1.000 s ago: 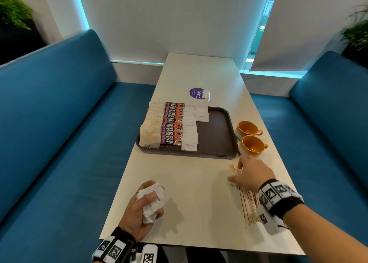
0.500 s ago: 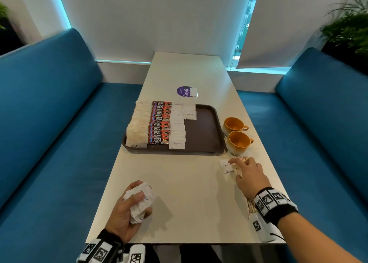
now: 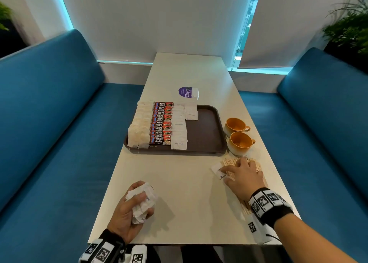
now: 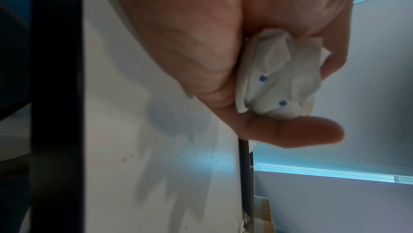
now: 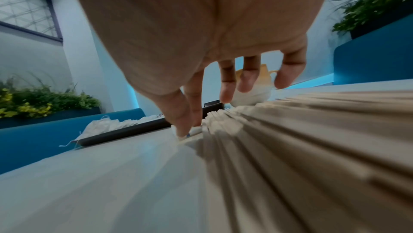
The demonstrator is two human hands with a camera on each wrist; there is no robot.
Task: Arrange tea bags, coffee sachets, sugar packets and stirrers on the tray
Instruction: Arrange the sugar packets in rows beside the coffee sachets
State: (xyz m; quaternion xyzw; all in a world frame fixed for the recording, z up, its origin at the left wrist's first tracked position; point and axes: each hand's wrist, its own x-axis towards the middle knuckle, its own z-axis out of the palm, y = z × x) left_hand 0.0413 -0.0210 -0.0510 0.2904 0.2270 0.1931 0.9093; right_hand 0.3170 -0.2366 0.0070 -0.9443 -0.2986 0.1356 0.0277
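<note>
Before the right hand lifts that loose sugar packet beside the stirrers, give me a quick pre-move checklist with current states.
1. Right hand on target: ok, thumb and forefinger touch the loose sugar packet on the table.
2. Packet actually pinched: cannot tell, the fingers reach its edge but no lift shows.
3. Stirrers clear of the pick: not ok, the hand lies over them and the packet sits against their ends.
4. Left hand secure: ok, it grips a bunch of sugar packets.
5. Free space on the tray: ok, its right part is bare.
6. Cups out of the path: cannot tell, they stand close beyond the stirrers.
</note>
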